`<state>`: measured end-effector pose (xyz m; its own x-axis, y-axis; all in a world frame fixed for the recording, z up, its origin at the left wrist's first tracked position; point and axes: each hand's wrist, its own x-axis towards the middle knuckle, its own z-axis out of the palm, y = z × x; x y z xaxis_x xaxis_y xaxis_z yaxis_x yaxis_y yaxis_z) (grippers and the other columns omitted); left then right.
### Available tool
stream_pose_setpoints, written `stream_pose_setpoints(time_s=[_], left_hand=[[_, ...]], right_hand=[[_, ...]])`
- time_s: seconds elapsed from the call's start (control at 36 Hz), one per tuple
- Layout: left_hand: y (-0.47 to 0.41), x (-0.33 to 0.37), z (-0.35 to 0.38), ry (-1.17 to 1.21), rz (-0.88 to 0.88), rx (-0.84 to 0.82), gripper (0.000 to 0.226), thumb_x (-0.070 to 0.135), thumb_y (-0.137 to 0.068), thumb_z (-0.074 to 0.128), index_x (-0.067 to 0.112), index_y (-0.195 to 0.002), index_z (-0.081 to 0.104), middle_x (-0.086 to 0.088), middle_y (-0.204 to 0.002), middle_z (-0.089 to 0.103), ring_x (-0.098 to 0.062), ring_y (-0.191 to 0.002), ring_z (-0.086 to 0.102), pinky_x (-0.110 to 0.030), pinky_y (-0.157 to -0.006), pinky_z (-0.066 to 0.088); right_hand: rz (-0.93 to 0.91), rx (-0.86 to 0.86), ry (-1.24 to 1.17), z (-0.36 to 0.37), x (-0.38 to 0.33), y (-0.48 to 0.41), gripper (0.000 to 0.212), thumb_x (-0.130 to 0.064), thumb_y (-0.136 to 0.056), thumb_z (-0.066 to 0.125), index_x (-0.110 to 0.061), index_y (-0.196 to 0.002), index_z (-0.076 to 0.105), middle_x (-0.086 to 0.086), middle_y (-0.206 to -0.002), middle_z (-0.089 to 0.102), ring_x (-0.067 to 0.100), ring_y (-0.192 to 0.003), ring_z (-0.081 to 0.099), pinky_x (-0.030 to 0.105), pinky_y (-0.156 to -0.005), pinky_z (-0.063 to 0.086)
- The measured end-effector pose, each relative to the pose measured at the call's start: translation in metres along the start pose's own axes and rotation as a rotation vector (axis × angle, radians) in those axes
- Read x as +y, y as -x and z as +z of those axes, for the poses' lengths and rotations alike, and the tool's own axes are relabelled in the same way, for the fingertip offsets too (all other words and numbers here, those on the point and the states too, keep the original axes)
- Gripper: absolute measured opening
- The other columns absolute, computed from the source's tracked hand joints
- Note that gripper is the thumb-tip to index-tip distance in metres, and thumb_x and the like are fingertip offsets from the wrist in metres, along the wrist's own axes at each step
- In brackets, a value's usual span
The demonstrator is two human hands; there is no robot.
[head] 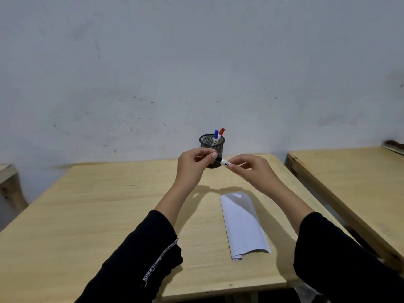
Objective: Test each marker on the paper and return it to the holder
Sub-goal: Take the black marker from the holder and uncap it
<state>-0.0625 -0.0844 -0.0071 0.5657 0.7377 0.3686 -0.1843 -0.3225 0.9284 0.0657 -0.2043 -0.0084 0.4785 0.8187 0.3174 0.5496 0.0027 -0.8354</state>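
A black mesh holder point(211, 143) stands at the far edge of the wooden table point(91, 206), against the wall. A blue-capped marker point(216, 137) and a red-capped marker point(222, 131) stick up out of it. In front of the holder, above the table, both hands hold a black-capped marker point(223, 162) with a white body. My left hand point(193, 165) pinches its black cap end. My right hand point(251, 169) grips the white body. A folded white paper point(242, 224) lies on the table below my right forearm.
A second wooden table point(349, 182) stands to the right, with a narrow gap between the two. The corner of another table point(7, 173) shows at the far left. A stained grey wall rises right behind the holder.
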Motion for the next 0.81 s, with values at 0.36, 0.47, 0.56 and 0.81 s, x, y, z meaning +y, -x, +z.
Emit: stream_pose_setpoints(time_s=[0.36,0.47,0.56,0.81], left_hand=[[0.006,-0.031,-0.002,0.407,-0.251,0.117,0.007,0.007,-0.083,0.066,0.006,-0.09,0.07,-0.001,-0.083,0.073,-0.007,-0.076,0.069,-0.014,-0.077,0.053],[0.011,-0.031,0.007,0.433,-0.264,0.07,0.005,0.007,-0.083,0.067,0.009,-0.086,0.07,0.003,-0.074,0.074,-0.007,-0.074,0.069,-0.014,-0.076,0.054],[0.014,-0.031,0.012,0.363,-0.246,0.023,0.004,0.011,-0.083,0.068,0.013,-0.084,0.071,-0.001,-0.078,0.072,-0.009,-0.074,0.07,-0.016,-0.077,0.053],[0.013,-0.03,0.011,0.158,-0.157,-0.035,0.012,0.007,-0.085,0.065,0.004,-0.096,0.069,-0.005,-0.077,0.067,-0.003,-0.069,0.066,-0.014,-0.075,0.052]], right_hand=[[0.283,0.171,-0.863,0.002,0.017,0.002,0.007,-0.004,-0.079,0.068,-0.008,-0.084,0.066,0.002,-0.069,0.066,0.005,-0.06,0.064,0.01,-0.059,0.052],[0.326,0.235,-1.142,0.02,0.015,0.0,0.003,-0.006,-0.083,0.063,-0.008,-0.083,0.063,-0.003,-0.066,0.065,0.004,-0.062,0.063,0.01,-0.061,0.053],[0.291,0.167,-1.019,0.034,0.013,-0.002,0.002,-0.005,-0.084,0.064,-0.007,-0.083,0.063,-0.001,-0.068,0.064,0.005,-0.06,0.063,0.01,-0.06,0.052],[0.258,0.165,-0.942,0.036,0.014,-0.009,0.006,-0.006,-0.084,0.064,-0.006,-0.078,0.064,-0.006,-0.056,0.062,0.003,-0.054,0.059,0.011,-0.061,0.051]])
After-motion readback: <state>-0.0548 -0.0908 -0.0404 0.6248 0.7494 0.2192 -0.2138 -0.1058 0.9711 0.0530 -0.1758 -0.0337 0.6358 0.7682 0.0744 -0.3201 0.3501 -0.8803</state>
